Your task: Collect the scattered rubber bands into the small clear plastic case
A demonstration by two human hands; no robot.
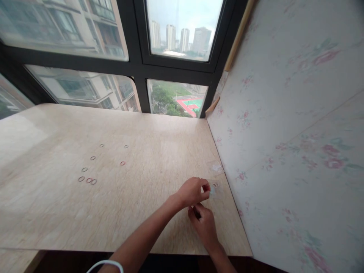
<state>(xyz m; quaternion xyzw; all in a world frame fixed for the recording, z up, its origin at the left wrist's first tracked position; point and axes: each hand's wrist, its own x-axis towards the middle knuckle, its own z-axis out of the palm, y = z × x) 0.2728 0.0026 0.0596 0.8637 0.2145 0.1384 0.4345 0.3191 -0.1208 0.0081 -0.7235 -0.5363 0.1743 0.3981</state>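
Observation:
My left hand reaches over the right part of the stone-look counter, fingers curled into a pinch. Its fingertips meet the edge of a small clear plastic bag with tiny dark and pale-blue bits showing. Whether the fingers grip the bag or something smaller cannot be made out. Just below and nearer to me, my right hand is closed, thumb and fingers together; what they hold is hidden. A second piece of clear plastic lies farther back by the wall.
Several small rings lie on the left of the counter, among them a red ring and a grey-green ring. A flowered wall borders the right side. Dark-framed windows stand behind. A white loop crosses my left forearm.

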